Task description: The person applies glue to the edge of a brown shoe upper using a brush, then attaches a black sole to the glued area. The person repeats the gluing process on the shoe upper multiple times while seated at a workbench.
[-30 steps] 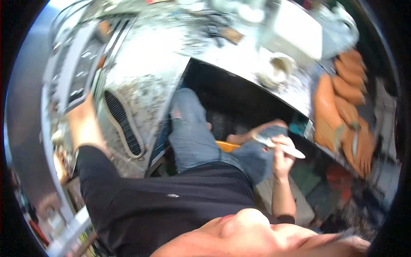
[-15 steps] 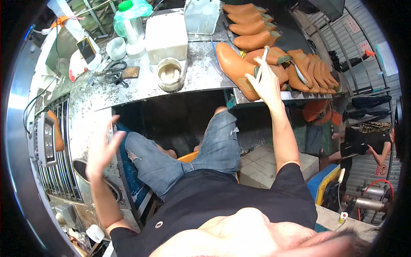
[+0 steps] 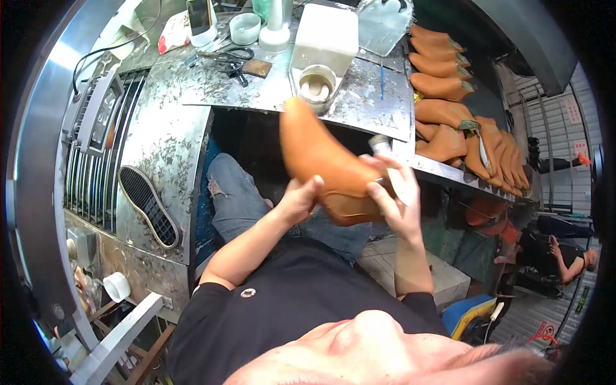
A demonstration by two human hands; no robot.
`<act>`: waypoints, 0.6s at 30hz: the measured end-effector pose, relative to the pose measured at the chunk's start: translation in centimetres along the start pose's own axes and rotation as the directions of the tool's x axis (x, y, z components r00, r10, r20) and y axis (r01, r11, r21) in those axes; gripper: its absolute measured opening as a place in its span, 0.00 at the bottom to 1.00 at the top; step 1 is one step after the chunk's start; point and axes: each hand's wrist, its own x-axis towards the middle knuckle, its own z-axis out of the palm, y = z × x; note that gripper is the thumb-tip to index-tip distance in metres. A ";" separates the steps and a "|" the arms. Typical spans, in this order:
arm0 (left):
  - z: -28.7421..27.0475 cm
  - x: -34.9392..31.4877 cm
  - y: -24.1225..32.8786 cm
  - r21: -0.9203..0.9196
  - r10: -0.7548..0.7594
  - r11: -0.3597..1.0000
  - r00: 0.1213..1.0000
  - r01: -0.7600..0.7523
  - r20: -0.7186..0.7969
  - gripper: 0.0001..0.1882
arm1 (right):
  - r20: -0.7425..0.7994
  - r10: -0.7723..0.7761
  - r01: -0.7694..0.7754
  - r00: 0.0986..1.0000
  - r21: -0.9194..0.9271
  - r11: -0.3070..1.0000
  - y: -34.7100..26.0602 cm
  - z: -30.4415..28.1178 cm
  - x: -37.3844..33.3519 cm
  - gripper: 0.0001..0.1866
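Observation:
A tan leather boot (image 3: 324, 154) hangs over my lap, its toe pointing up toward the bench and its ankle part low. My left hand (image 3: 300, 200) is closed on the boot's left side, thumb on the leather. My right hand (image 3: 401, 199) grips the ankle end and also has a pale brush-like tool (image 3: 381, 144) between its fingers; motion blurs this tool. Left of my left arm, a black shoe sole (image 3: 151, 206) with a pale rim lies on the metal bench. Beyond the toe stands a cup (image 3: 316, 86) with whitish contents.
More tan boots (image 3: 443, 115) line the shelf at the right. Scissors (image 3: 239, 59), a white container (image 3: 327, 35) and a round dish (image 3: 245, 29) stand or lie on the bench (image 3: 160, 141). A lamp (image 3: 102, 115) is at the left. Another person (image 3: 558, 253) is at the far right.
The boot has come off the shelf to over my lap, held in both hands. My left hand has moved right from the bench's left side onto it. The view has shifted left.

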 end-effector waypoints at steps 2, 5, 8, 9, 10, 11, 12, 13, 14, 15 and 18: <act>0.2 -2.2 1.0 -0.049 0.110 0.991 0.964 -0.125 -0.241 0.39 | 0.068 0.073 -0.072 0.995 -0.009 0.997 1.8 1.3 1.7 0.17; -2.3 -4.1 4.1 0.170 0.207 0.975 0.866 -0.144 -0.455 0.27 | 0.013 -0.293 0.272 0.956 -0.417 0.867 3.9 2.3 6.7 0.14; -4.0 -5.0 8.0 0.078 0.220 0.975 0.918 -0.206 -0.330 0.40 | -0.020 -0.264 0.230 0.964 -0.429 0.873 3.5 3.1 11.7 0.12; -4.3 -5.1 9.0 -0.063 0.257 0.961 0.953 -0.270 -0.161 0.46 | -0.008 -0.282 0.250 0.959 -0.438 0.863 3.8 3.1 13.1 0.11; -1.9 -4.7 10.6 -0.128 0.371 0.919 0.928 -0.373 -0.039 0.50 | 0.003 -0.220 0.204 0.975 -0.388 0.899 3.8 3.9 14.1 0.11; 0.7 -4.4 12.2 -0.208 0.480 0.865 0.873 -0.456 0.083 0.54 | 0.011 -0.159 0.153 0.987 -0.345 0.926 3.4 4.7 15.0 0.10; 0.9 -5.0 12.9 -0.195 0.443 0.877 0.896 -0.438 -0.023 0.58 | 0.026 -0.100 0.103 0.995 -0.299 0.949 3.1 5.3 15.9 0.10; 1.4 -5.8 13.8 -0.189 0.401 0.888 0.908 -0.418 -0.126 0.62 | 0.088 -0.173 0.194 0.981 -0.384 0.903 3.5 5.5 16.6 0.10; 0.8 -6.7 13.5 -0.060 0.362 0.924 0.914 -0.378 -0.183 0.63 | 0.132 -0.236 0.271 0.963 -0.471 0.840 4.9 5.0 16.9 0.10; 0.3 -7.8 13.3 0.063 0.323 0.946 0.915 -0.318 -0.240 0.65 | 0.182 -0.290 0.342 0.939 -0.549 0.762 6.1 4.4 17.1 0.10; -6.6 -10.5 11.4 0.197 0.319 0.938 0.931 -0.284 -0.179 0.58 | 0.195 -0.294 0.352 0.936 -0.546 0.760 6.5 4.9 16.8 0.11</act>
